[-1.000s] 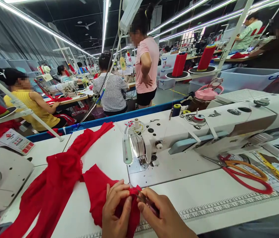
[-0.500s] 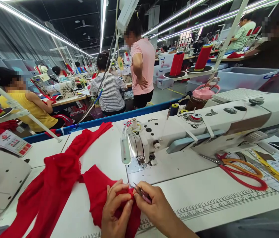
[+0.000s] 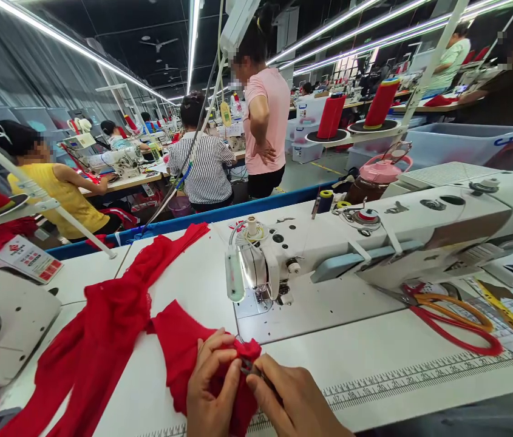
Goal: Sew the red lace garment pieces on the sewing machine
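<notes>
My left hand (image 3: 213,382) pinches the edge of a red fabric piece (image 3: 176,340) between thumb and fingers, on the table in front of the sewing machine. In my right hand (image 3: 290,388) is a small pair of thread snips (image 3: 248,368), mostly covered by the fingers. Its dark metal tips meet the red edge right beside my left fingertips. A puckered bit of the fabric stands up above the tips. Just beyond my hands is the sewing machine's needle area (image 3: 263,297). A long heap of red fabric (image 3: 110,309) lies to the left.
Large scissors (image 3: 456,321) with orange and red handles lie right of the machine, near a yellow tape measure (image 3: 511,318). A printed ruler (image 3: 415,379) runs along the table's front. Red thread cones (image 3: 331,118) stand behind. Several co-workers are beyond the blue trough (image 3: 220,211).
My right hand has shifted slightly down, turning the snips so their tips sit lower at the fabric edge. More of the puckered red edge shows. My left hand keeps its pinch.
</notes>
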{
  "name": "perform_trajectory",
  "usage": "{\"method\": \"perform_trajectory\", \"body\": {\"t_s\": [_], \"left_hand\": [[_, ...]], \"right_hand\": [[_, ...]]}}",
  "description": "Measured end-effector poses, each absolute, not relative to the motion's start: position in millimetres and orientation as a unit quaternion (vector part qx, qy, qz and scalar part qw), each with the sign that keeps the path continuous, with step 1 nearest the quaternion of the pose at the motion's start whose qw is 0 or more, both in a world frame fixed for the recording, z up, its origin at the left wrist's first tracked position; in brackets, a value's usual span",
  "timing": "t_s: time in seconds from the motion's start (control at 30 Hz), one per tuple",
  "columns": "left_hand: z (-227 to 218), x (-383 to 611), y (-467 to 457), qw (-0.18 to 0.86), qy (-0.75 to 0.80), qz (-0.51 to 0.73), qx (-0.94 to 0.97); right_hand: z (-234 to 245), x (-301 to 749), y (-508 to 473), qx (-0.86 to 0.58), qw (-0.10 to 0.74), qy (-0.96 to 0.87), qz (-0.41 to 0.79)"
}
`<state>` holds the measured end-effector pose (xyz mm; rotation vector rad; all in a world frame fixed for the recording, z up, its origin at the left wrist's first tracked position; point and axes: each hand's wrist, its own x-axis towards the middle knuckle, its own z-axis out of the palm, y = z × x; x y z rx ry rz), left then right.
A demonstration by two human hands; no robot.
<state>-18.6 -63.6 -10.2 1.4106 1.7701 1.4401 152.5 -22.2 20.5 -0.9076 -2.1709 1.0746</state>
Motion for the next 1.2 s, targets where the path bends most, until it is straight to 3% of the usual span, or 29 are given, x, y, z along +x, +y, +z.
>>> {"method": "perform_trajectory", "body": {"t_s": [0.3, 0.77, 1.2], "left_hand": [[-17.0, -23.0, -65.2, 0.201, 0.646, 0.504, 0.537], [-14.6, -20.6, -65.0, 0.19, 0.638, 0.497, 0.557], [-17.2, -5.4, -63.1, 0.196, 0.623, 0.569, 0.499]], "right_hand": [[12.1, 147.7, -18.0, -0.345, 0.293, -0.813, 0.366], [12.0, 146.1, -16.9, -0.351, 0.267, -0.777, 0.449], [21.3, 143.2, -12.5, -0.331, 0.269, -0.629, 0.65]]}}
